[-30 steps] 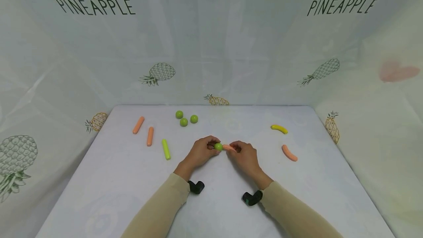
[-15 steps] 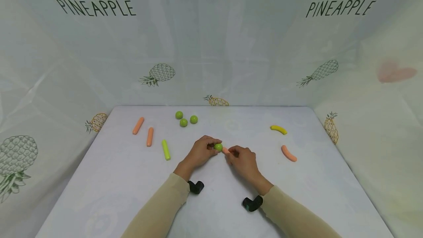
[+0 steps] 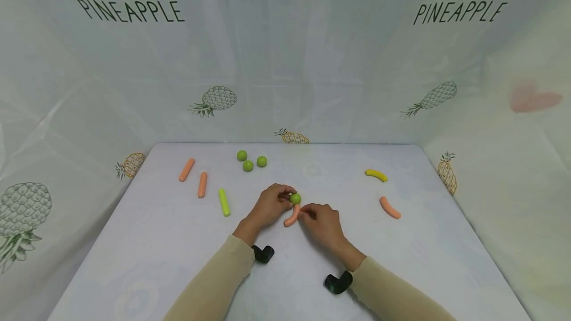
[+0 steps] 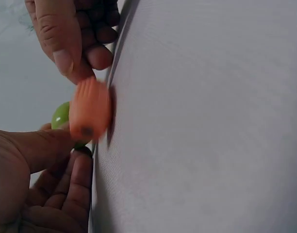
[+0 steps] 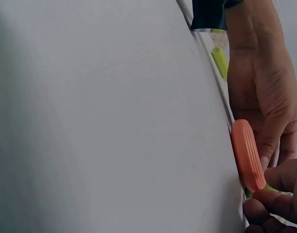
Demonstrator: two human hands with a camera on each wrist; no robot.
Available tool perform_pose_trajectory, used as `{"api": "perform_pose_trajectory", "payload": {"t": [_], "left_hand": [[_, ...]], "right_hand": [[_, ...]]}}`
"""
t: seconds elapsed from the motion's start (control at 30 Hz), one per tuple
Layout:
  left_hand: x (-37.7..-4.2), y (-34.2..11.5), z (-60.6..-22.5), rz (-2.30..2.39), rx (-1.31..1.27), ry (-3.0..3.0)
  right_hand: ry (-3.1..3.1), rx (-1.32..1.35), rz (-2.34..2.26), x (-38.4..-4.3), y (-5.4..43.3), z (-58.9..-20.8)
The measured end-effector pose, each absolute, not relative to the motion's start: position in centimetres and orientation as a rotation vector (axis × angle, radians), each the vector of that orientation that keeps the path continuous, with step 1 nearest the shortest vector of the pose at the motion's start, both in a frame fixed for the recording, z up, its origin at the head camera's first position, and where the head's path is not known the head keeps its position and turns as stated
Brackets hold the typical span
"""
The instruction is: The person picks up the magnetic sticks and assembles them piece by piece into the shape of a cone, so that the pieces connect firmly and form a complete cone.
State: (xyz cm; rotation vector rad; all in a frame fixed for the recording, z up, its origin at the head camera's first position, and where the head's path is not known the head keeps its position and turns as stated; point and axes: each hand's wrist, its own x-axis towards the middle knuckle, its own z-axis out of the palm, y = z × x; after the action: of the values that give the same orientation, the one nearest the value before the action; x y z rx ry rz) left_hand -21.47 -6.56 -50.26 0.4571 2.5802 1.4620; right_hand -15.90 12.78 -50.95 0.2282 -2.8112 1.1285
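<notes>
1. Two straight orange sticks [image 3: 202, 185] with rounded ends lie farthest left from where I stand; the lime stick [image 3: 224, 202] beside them looks just as smooth.
2. Three loose green balls [image 3: 248, 166] sit clustered toward the back of the pale tabletop [image 3: 134, 256], glossy enough that a nudge would probably send them rolling.
3. The left hand [image 3: 269, 205] grasps a separate green ball [image 3: 295, 199] between thumb and fingers. I'd treat that as the anchor: a light, steady hold, since squeezing anything so slick could make it slip.
4. The bent orange piece [image 3: 292, 216] lies on the near side of that ball, one end up against it or just beside it; I can't tell which. Lengthwise grooves, clear from the right wrist, should give fingertips some purchase.
5. The right hand [image 3: 323, 222] has its fingertips at the piece's ball-side end; whether pinching or merely touching, I can't tell. Small, gentle turns seem wisest.
6. Rightmost, the yellow curved piece [image 3: 376, 175] and second bent orange piece [image 3: 390, 207] rest apart, both gently bowed.
</notes>
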Motion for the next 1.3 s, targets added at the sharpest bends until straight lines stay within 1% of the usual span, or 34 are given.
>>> {"api": "perform_pose_trajectory", "payload": {"t": [0.17,0.3,0.5,0.73,0.97,1.1,1.3], "left_hand": [[-20.7,-7.1,-50.2,1.38,0.427,2.633],[-19.8,-7.4,-49.9,1.304,0.409,2.666],[-18.9,-7.1,-49.9,1.207,0.485,2.683],[-19.1,-7.5,-50.4,1.153,0.51,2.737],[-19.3,-8.3,-50.7,1.213,0.469,2.755],[-19.4,-8.4,-50.9,1.233,0.435,2.741],[-19.6,-8.5,-51.2,1.251,0.41,2.715]], "right_hand": [[-2.813,0.288,1.161,-15.6,12.8,-50.8],[-2.83,0.234,1.24,-15.7,14.2,-50.5],[-2.823,0.097,1.288,-15.8,17.4,-49.9],[-2.825,0.002,1.274,-16.1,21.0,-49.4],[-2.725,-0.053,1.177,-15.8,25.1,-48.6],[-2.649,-0.166,1.096,-15.7,27.2,-48.0],[-2.652,-0.327,1.137,-15.8,30.6,-48.0]]}}
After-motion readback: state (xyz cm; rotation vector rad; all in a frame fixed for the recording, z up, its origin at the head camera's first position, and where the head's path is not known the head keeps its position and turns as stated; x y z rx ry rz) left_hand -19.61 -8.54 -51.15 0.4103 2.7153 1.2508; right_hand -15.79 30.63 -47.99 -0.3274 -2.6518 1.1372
